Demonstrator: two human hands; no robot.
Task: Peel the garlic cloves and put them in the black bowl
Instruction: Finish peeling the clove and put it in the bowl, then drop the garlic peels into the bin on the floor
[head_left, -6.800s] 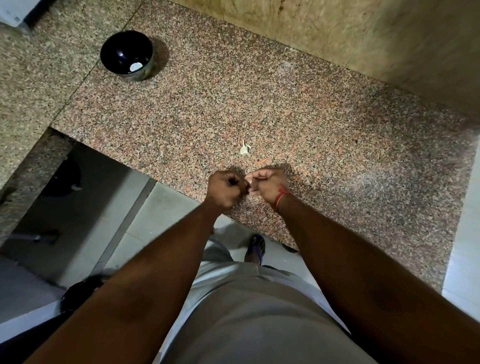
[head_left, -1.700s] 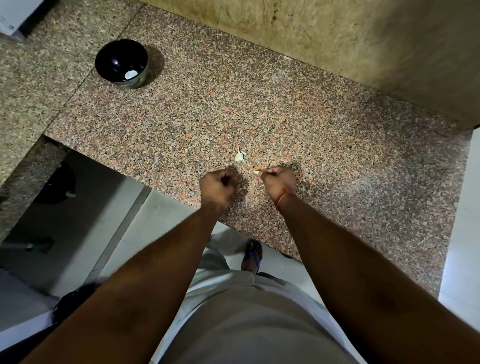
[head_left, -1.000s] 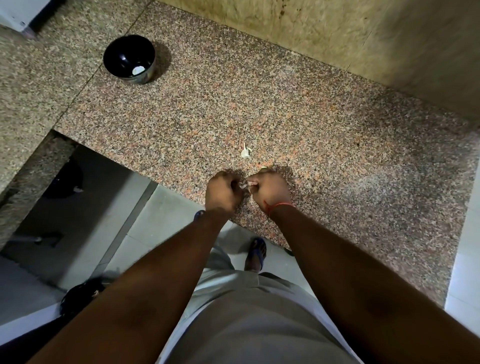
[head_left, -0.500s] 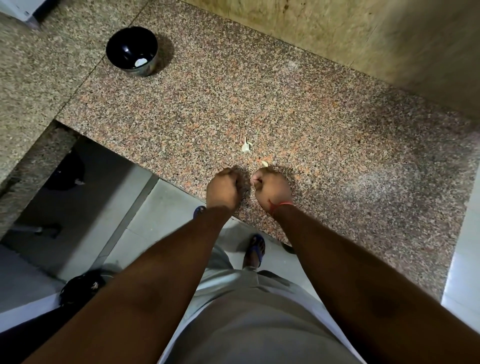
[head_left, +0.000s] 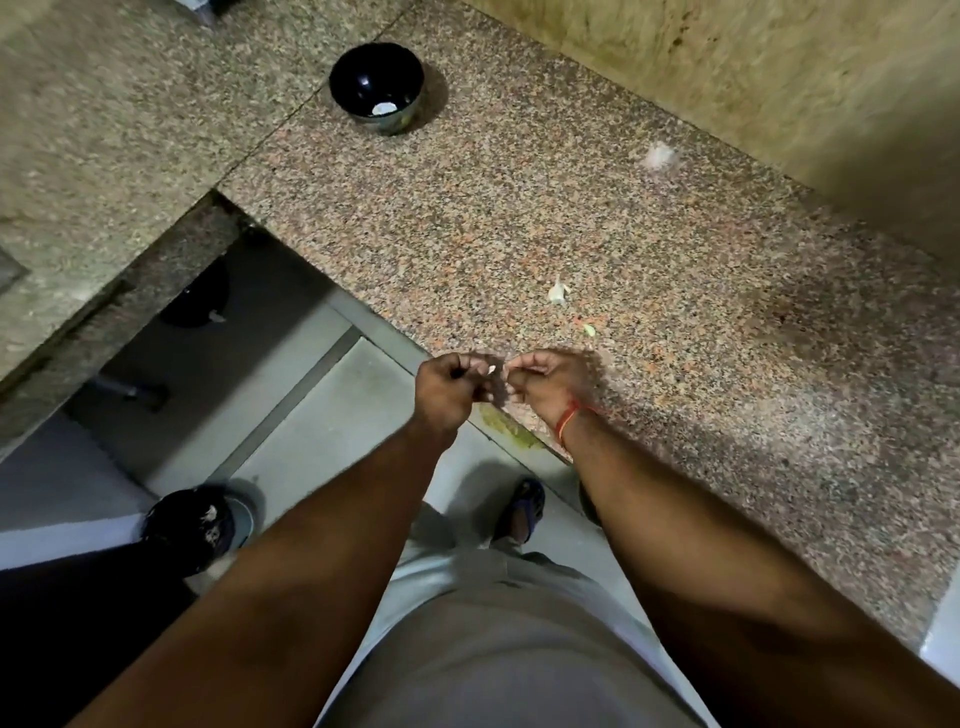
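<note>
Fingertips pinching garlic clove, axis unclear

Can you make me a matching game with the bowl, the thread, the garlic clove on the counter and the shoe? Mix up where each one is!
Things:
1. bowl
2. thread
3. clove
4. shoe

Places:
A. on the floor, between the two arms
B. far end of the counter, a white piece inside
C. round the right wrist
D. on the counter, just beyond the hands

Pairs: 1-B, 2-C, 3-D, 4-A
</note>
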